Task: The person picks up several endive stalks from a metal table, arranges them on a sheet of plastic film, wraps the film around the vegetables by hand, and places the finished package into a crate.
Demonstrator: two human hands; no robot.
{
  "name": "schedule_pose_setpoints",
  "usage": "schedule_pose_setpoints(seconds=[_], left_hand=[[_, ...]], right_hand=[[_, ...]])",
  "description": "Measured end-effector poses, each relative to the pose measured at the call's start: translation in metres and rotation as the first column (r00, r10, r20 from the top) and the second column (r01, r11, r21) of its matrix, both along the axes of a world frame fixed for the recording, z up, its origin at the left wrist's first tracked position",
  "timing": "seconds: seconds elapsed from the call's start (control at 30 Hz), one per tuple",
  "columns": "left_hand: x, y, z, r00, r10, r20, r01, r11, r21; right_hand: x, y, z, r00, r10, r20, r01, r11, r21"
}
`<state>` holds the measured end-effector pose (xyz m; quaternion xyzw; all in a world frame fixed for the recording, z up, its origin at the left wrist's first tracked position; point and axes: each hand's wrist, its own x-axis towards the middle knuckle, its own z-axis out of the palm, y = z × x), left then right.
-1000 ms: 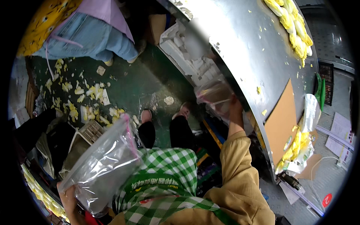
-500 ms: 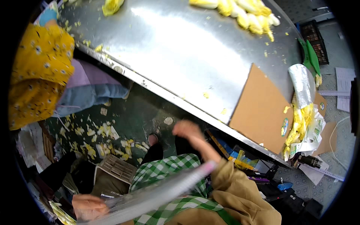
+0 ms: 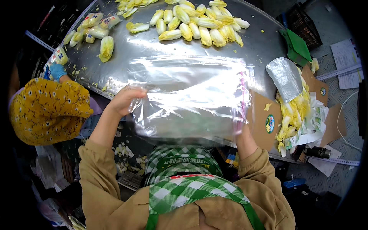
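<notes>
A shiny metal table point(image 3: 147, 46) extends in front of the person's two hands. Nearest, below the hands, there is a green checked apron point(image 3: 188, 188). The left hand point(image 3: 128, 100) pinches the left side of a clear plastic bag point(image 3: 191, 103), which is spread between both hands. The right hand point(image 3: 243, 137) is at the side with the pink strip; its fingers are hidden, so I cannot tell how they close. To the right of this hand lies brown cardboard point(image 3: 258, 107), then yellow leaves point(image 3: 293, 113). Left of the left hand is a co-worker's yellow flowered cap point(image 3: 50, 111). Farther ahead of both hands, small pale cabbages point(image 3: 197, 22) lie in a heap.
</notes>
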<state>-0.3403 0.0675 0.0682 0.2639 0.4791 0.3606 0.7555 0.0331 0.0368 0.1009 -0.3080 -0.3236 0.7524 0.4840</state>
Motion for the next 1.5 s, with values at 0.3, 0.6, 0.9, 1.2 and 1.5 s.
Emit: schedule_pose_setpoints(seconds=[0.3, 0.6, 0.9, 1.2, 1.5], left_hand=[[-0.032, 0.08, -0.004, 0.999, -0.028, -0.041, 0.025, 0.997, -0.074], [-0.052, 0.178, -0.147, 0.742, -0.486, -0.461, 0.427, 0.874, -0.233], [0.031, 0.088, -0.098, 0.514, 0.531, -0.674, 0.46, 0.492, 0.739], [0.108, 0.054, -0.155, 0.542, 0.337, -0.77, 0.647, 0.418, 0.638], [0.1, 0.046, -0.134, 0.533, 0.447, -0.718, 0.626, 0.362, 0.69]], right_hand=[[0.013, 0.036, -0.076, 0.987, -0.154, 0.052, 0.162, 0.9, -0.404], [-0.013, 0.06, -0.186, 0.907, 0.077, 0.413, 0.163, 0.841, -0.515], [-0.032, 0.067, -0.116, -0.008, -0.147, 0.989, -0.02, 0.989, 0.146], [-0.02, 0.05, -0.168, 0.495, 0.006, 0.869, 0.058, 0.997, -0.04], [-0.03, 0.071, -0.154, 0.869, 0.035, 0.493, 0.187, 0.9, -0.394]])
